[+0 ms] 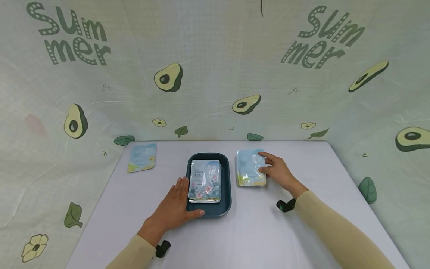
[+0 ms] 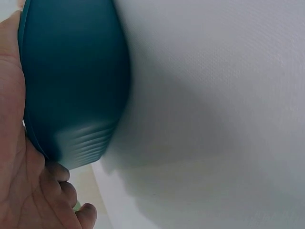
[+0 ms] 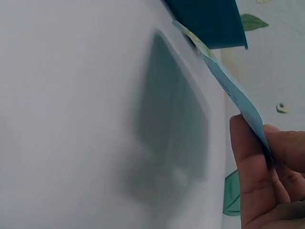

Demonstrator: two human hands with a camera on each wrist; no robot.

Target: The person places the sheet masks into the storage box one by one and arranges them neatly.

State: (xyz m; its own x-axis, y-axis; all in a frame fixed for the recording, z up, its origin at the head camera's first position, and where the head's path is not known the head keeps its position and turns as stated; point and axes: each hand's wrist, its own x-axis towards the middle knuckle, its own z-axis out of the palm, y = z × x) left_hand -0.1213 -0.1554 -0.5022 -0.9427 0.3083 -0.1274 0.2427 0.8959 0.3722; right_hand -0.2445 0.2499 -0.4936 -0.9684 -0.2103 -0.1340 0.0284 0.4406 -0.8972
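A dark blue tray [image 1: 226,209] holds a small stack of shiny face mask packets [image 1: 205,181] with pink flowers on the top one. Against the tray's left rim lies my left hand [image 1: 172,207], its fingers straight and its thumb stretched along the near edge. To the right of the tray, my right hand [image 1: 280,172] pinches a light blue and yellow face mask packet [image 1: 248,168] by its right side. From the right wrist, this packet [image 3: 233,90] appears edge-on between thumb and fingers, raised above its shadow on the table.
Another light blue face mask packet [image 1: 142,157] lies at the far left corner of the white table [image 1: 262,231]. A printed cloth [image 1: 208,48] with avocados and leaves hangs behind and along the sides. A small black device sits at each wrist.
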